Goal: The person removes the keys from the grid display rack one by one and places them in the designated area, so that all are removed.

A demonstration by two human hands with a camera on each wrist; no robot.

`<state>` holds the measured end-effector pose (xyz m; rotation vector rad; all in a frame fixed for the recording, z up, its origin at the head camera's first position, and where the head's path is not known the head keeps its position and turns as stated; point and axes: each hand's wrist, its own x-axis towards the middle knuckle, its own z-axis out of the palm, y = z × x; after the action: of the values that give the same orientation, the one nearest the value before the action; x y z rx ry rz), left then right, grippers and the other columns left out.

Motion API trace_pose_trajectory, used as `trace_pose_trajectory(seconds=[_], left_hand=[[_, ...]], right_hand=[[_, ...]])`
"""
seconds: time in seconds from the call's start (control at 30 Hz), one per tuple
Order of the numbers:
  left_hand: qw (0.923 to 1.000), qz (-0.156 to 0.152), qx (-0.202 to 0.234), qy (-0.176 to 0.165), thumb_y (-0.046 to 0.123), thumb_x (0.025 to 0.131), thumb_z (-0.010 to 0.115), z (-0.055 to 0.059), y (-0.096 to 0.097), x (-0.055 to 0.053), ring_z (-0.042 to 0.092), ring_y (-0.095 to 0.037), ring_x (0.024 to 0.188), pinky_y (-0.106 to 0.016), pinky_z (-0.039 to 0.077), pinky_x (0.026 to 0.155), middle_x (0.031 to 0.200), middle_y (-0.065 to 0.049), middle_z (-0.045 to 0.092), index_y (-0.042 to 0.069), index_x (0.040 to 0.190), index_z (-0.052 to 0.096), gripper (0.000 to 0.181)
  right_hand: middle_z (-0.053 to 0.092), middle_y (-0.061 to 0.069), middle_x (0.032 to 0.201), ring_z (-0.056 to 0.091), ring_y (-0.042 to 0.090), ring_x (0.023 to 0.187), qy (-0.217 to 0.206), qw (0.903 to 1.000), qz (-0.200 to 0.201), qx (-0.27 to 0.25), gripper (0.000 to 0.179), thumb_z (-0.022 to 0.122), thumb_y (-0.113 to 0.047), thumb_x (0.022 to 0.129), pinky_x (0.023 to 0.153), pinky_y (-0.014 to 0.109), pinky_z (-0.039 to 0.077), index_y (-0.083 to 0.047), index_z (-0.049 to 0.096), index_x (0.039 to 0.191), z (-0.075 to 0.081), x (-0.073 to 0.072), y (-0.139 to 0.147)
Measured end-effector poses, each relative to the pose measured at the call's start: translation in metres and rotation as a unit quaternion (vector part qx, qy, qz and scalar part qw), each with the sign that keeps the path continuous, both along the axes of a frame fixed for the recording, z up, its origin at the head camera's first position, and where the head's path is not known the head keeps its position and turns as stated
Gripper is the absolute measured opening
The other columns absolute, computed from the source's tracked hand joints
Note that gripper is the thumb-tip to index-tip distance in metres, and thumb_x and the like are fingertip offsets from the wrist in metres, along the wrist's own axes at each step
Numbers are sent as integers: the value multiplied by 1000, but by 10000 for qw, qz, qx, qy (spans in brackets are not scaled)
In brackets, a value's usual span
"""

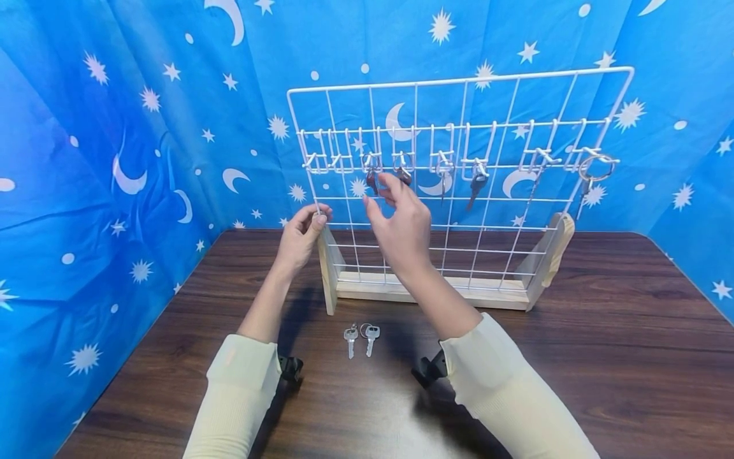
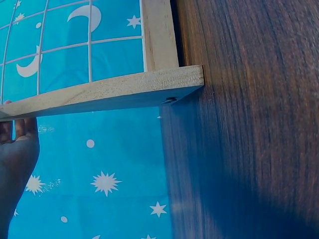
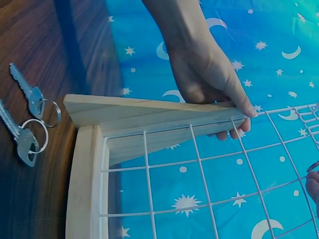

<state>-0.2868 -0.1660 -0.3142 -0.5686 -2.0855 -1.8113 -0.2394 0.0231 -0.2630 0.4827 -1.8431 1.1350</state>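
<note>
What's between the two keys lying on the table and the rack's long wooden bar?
Just bare tabletop: the head view shows nothing lying between the two keys and the wooden bar.

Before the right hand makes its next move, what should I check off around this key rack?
1. Rack standing on the table: ok.
2. Left hand gripping the wooden side panel: ok.
3. Two leftmost hooks in the head view free of keys: ok.
4. All keys hung up: not ok; two loose keys lie on the table.
5. Right hand touching the nearest hanging key: cannot tell; the fingertips are close to it.
</note>
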Motion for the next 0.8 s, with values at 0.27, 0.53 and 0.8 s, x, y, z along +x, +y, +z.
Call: trace_pose_trajectory(seconds=[0.27,0.53,0.8], left_hand=[[10000,38,-91,9,4,95,49,9,4,10,56,-8,99,-31,42,94,114,-25,56,-12,116,51,27],[9997,17,-226,-71,2,96,47,18,8,19,55,-11,101,-32,41,95,117,-33,52,-14,117,50,27],[9998,38,-178,-38,1,95,48,19,8,21,55,-11,99,-29,42,93,116,-32,53,-14,116,51,25]], right_hand=[[67,13,97,65,20,88,8,9995,-272,153,28,70,-14,84,79,25,51,2,63,106,8,-2,-4],[69,13,88,66,19,78,-215,9997,-136,-3,22,67,-13,86,71,25,53,3,66,100,14,-2,-9],[69,12,80,63,16,65,-182,9995,108,-233,14,63,-8,88,59,22,52,5,67,91,9,1,-8]])
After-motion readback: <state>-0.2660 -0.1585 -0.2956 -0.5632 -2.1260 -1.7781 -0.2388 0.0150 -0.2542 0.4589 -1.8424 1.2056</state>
